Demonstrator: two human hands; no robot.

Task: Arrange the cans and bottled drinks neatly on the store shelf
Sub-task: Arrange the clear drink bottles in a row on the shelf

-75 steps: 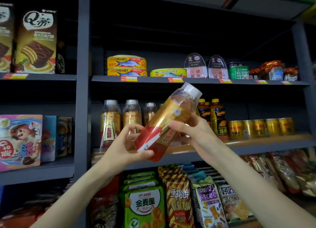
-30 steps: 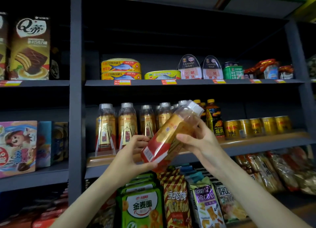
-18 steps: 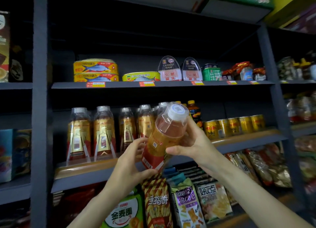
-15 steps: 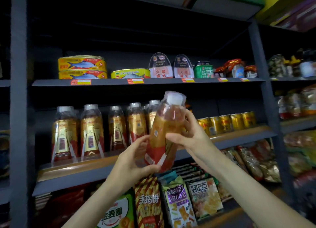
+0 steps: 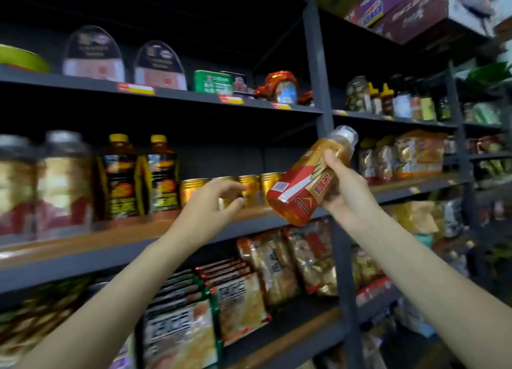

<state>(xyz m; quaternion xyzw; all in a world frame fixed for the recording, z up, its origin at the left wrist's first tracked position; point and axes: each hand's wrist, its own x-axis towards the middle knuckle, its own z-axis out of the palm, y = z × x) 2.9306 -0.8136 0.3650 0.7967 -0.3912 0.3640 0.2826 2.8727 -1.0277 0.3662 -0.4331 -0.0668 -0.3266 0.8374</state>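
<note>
Our right hand grips the tilted bottle mid-air off the drinks shelf's right end, before the gold cans; left hand loosely curled, empty; we'd upright it first, then seat it beside the dark bottles.

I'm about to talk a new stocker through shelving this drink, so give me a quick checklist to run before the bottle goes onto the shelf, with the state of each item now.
1. Bottle firmly held: ok, right hand grips its middle.
2. Bottle upright: not ok, tilted, cap up and to the right.
3. Cap on: ok.
4. Left hand free to help: ok, open, in front of the gold cans.
5. Bottle near matching bottles: not ok, those stand far left.
6. Gap in that row: cannot tell, blurred.
</note>
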